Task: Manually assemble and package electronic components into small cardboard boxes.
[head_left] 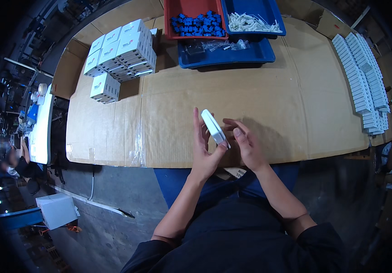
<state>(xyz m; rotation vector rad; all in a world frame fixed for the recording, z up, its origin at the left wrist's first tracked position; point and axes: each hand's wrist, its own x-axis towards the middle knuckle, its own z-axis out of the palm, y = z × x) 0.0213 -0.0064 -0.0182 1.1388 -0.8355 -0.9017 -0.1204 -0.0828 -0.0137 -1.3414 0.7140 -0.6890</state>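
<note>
Near the front of the cardboard-covered table, my left hand [203, 157] grips a flat white plastic case [213, 124] between thumb and fingers. The case is tilted, with its narrow side toward me and a seam running along it. My right hand [252, 152] is just to the right of the case, fingers apart and slightly bent, apparently holding nothing. A small gap shows between the right fingertips and the case. What lies on the far side of the case is hidden from view.
Stacked white boxes [132, 48] stand at the back left. A red tray [168, 32] holds blue parts; a blue tray [283, 28] holds white sticks. Below them, another blue tray [259, 57] has clear plastic pieces. Rows of white cases [357, 77] line the right.
</note>
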